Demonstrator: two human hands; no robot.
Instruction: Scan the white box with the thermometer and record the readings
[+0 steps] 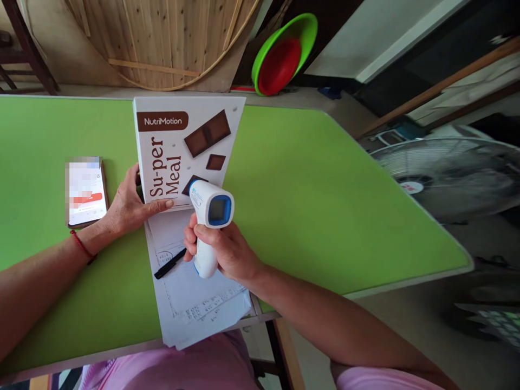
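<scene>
My left hand (pixel 132 203) grips the lower left edge of a white box (pixel 162 146) printed with chocolate pieces and the words "Su-per Meal", its thumb lying on the front. In my right hand (pixel 227 249) is a white and blue infrared thermometer (pixel 208 260), held by its handle with its small screen turned towards me. The thermometer's head overlaps the bottom of the box in view; whether they touch I cannot tell. Below the box lie sheets of paper (pixel 203 327) with handwriting, and a black pen (pixel 170 264) rests on them.
A phone (pixel 87 189) with a lit screen lies left of my left hand on the green table (pixel 325 206). Beyond the right edge stands a fan (pixel 442 179). Green (pixel 306 30) and red (pixel 280 65) basins are behind the table, beside a round wooden board (pixel 162 38).
</scene>
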